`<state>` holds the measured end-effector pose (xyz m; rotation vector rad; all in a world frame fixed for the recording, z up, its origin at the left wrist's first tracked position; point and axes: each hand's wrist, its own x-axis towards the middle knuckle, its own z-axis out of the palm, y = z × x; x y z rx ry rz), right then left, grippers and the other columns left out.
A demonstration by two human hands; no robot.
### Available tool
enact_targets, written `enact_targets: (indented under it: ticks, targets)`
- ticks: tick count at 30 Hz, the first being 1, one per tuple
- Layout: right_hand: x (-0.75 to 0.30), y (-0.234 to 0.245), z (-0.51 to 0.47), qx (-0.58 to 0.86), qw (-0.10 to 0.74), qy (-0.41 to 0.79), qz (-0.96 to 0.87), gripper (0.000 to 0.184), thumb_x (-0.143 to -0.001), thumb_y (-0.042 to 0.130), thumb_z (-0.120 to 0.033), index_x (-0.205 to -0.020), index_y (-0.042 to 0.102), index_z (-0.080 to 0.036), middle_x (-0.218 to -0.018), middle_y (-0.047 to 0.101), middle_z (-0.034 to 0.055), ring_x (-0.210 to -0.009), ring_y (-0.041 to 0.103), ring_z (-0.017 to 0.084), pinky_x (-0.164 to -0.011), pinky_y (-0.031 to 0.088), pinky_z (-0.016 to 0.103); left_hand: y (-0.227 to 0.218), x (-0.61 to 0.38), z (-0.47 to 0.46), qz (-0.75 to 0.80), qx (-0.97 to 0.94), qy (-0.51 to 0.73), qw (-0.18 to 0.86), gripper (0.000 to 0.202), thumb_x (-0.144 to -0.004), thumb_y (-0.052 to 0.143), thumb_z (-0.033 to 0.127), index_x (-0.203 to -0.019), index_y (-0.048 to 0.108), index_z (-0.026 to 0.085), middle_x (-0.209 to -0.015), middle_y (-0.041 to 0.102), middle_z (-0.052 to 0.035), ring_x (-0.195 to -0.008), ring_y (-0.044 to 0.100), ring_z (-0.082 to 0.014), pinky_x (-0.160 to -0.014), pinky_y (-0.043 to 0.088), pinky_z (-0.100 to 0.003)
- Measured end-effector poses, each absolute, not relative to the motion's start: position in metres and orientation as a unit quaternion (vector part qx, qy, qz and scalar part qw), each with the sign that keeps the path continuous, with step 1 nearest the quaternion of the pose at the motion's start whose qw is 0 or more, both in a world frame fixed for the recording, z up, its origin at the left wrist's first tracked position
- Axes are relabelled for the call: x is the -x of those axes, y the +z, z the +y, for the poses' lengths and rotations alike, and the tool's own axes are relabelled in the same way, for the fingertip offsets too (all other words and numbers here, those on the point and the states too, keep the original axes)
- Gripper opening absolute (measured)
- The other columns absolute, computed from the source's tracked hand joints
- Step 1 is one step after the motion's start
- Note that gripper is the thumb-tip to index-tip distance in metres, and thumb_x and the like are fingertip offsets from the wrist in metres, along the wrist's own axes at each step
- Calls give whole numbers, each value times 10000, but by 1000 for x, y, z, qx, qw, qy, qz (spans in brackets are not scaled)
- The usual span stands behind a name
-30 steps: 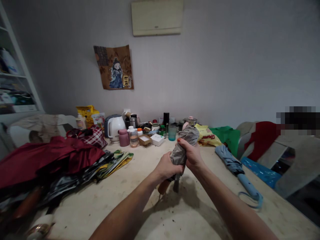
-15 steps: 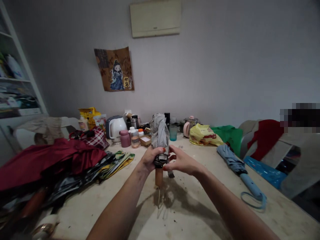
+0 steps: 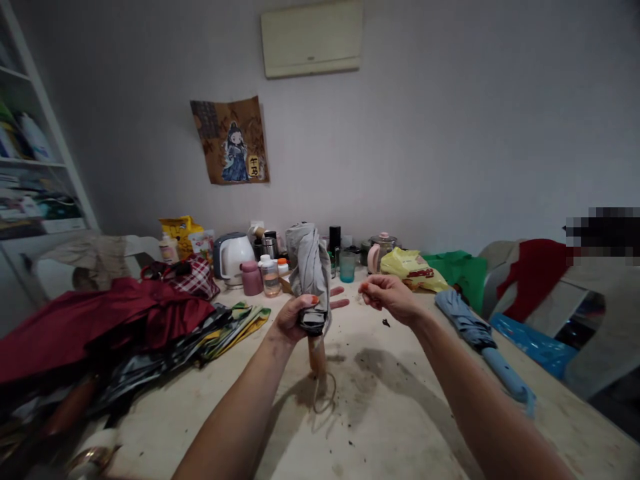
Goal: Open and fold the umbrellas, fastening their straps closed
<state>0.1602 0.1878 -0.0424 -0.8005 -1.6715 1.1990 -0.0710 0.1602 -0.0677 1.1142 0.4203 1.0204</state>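
Note:
A folded grey umbrella [image 3: 309,260] stands upright over the table in front of me, its wooden handle [image 3: 316,353] pointing down with a thin cord loop [image 3: 325,395] hanging from it. My left hand [image 3: 295,316] is wrapped round its lower folds, thumb in front and two fingertips showing past the far side. To the right, apart from the umbrella, my right hand [image 3: 387,299] is closed in a pinch. Something small and pale may be at its fingertips, too blurred to name. Below that hand is a small dark scrap [image 3: 386,323].
A folded blue umbrella [image 3: 465,320] lies at the right. Dark red umbrella fabric [image 3: 115,320] and a patterned umbrella [image 3: 220,337] fill the left. Along the wall stand a kettle [image 3: 236,259], a pink jar [image 3: 251,279], a blue glass [image 3: 347,267] and a yellow bag [image 3: 413,268]. A person is partly visible far right.
My right hand has left the umbrella and moved right, its fingers now pinched. The umbrella has shifted slightly left and tilted in my left hand. The dark scrap now shows below my right hand.

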Motion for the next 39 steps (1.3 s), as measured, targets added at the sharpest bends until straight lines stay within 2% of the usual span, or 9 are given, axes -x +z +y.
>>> enact_targets:
  ticks: [3,6,8,11,14,20,26,32,39]
  targets:
    - [-146,-43,173,317,387,452,-738,297,-726,682,-429,-783,669,-138,-684,632,17,-544,508,85,-463,361,182,-74,72,167,163,-482,456,730,509,-584,728,333,-1004,672,52,-1079,708,-190,-538,580,-82,-518,429,-195]
    - [-121,-50,156,283,325,426,-796,244,-714,697,-385,-723,624,-151,-651,571,-12,-558,461,86,-477,336,191,-78,71,173,166,-468,470,729,554,-613,721,320,-1094,639,56,-1014,725,-157,-755,680,-187,-684,511,-270]
    - [-106,-57,152,308,357,361,-805,209,-689,698,-300,-643,555,-155,-594,503,-34,-545,403,74,-484,294,193,-80,70,175,165,-462,485,724,535,-614,724,308,-1080,639,60,-927,735,-130,-832,691,-227,-750,525,-312]
    - [-96,-67,156,345,405,336,-777,61,-663,567,-136,-618,530,-154,-572,506,-30,-544,426,78,-511,321,201,-78,70,174,164,-456,512,709,336,-592,754,268,-857,664,81,-691,705,-61,-647,664,-172,-624,515,-250]
    - [-103,-66,163,324,402,458,-723,31,-672,526,-150,-694,547,-151,-577,562,-12,-544,497,94,-550,397,220,-77,74,172,181,-448,516,707,252,-561,789,254,-683,627,105,-583,664,-28,-522,624,-132,-481,460,-196]
    - [-124,-52,164,252,407,478,-736,508,-804,628,-366,-1252,487,-171,-621,586,-31,-549,544,118,-479,382,207,-86,81,175,185,-443,506,717,244,-602,754,254,-738,636,89,-709,719,-99,-595,677,-169,-514,512,-225]
    - [-119,-58,165,245,430,259,-829,295,-789,637,-217,-1082,638,-184,-856,642,41,-696,575,132,-616,459,246,-101,87,187,184,-417,545,704,199,-625,713,264,-720,609,123,-679,712,-75,-587,684,-203,-533,529,-279]
    - [-117,-65,165,357,370,3,-857,378,-816,520,-68,-1165,620,-173,-1042,604,103,-882,600,177,-781,471,278,-98,83,185,164,-441,509,721,280,-618,714,293,-800,651,90,-733,722,-103,-606,674,-187,-534,509,-252]
    - [-122,-63,173,362,389,33,-846,260,-906,429,-126,-1041,649,-158,-974,654,103,-871,605,182,-777,439,281,-92,80,182,140,-459,484,732,380,-615,705,282,-907,684,40,-981,730,-200,-719,685,-181,-614,521,-234]
